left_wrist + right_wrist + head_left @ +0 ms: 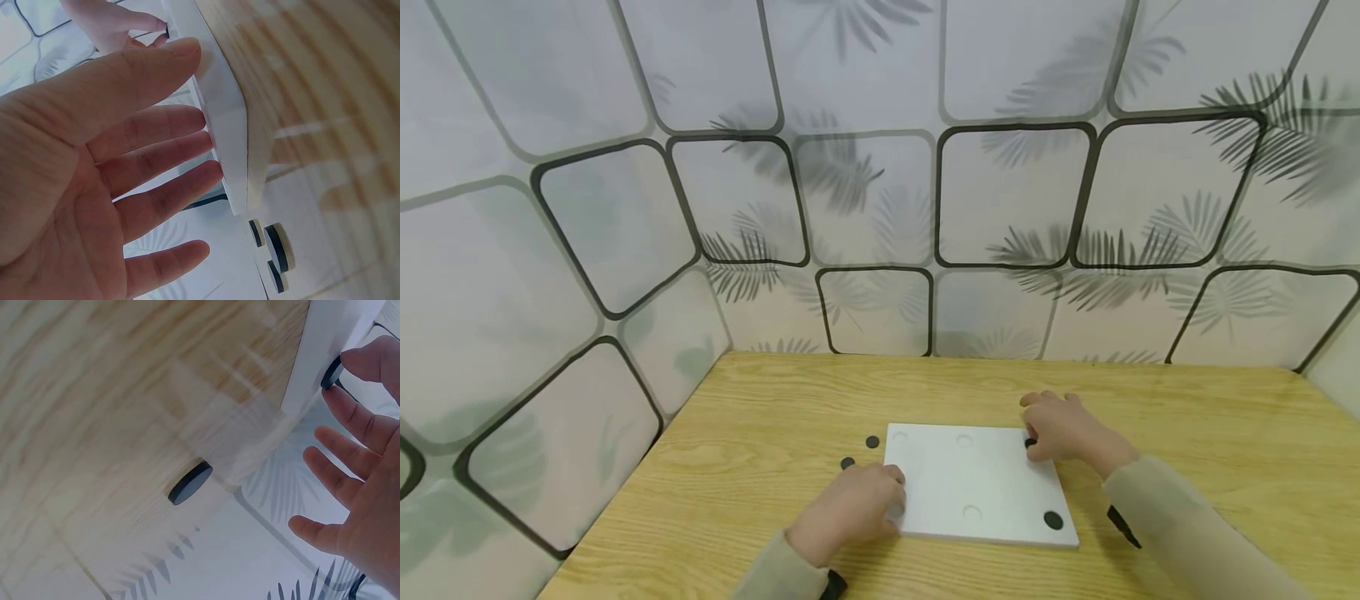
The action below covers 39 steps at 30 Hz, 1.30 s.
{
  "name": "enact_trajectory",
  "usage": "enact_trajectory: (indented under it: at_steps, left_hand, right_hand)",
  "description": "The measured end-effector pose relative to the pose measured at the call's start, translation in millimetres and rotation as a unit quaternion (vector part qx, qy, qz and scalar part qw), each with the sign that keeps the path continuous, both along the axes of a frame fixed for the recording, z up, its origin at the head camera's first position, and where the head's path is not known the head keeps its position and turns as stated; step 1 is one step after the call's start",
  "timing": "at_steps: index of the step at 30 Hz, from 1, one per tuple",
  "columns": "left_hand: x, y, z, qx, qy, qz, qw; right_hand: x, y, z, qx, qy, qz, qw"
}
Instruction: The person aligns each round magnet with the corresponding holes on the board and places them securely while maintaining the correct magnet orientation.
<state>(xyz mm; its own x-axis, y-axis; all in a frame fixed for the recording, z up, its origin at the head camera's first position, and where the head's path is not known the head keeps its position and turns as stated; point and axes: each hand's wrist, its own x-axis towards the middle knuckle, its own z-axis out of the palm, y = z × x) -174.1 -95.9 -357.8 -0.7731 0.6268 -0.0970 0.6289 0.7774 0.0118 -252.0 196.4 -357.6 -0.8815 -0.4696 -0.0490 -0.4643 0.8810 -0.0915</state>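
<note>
A white rectangular board (958, 479) with shallow round recesses lies flat on the wooden table. My right hand (1063, 427) is at its far right corner, pinching a black disc (332, 373) between thumb and index finger; the other fingers are spread. At the board's left edge rests my left hand (853, 504), the tips of its nearly straight fingers touching the side. One black disc (1053, 521) sits on the board's near right corner. Beyond the left hand are black discs (872, 442) on the table, three of them showing in the left wrist view.
The right wrist view shows another black disc (190, 483) on the table beside the board. The wood-grain table (790, 400) meets a wall covering (872, 208) with dark rounded outlines and leaf prints at its back and left.
</note>
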Motion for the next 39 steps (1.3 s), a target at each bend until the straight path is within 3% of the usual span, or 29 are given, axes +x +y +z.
enact_trajectory:
  at_steps: [39]
  left_hand:
    - [0.3, 2.0, 0.2, -0.005, -0.004, 0.010, 0.9999]
  right_hand:
    - [-2.5, 8.7, -2.8, 0.004, 0.009, -0.018, 0.9998]
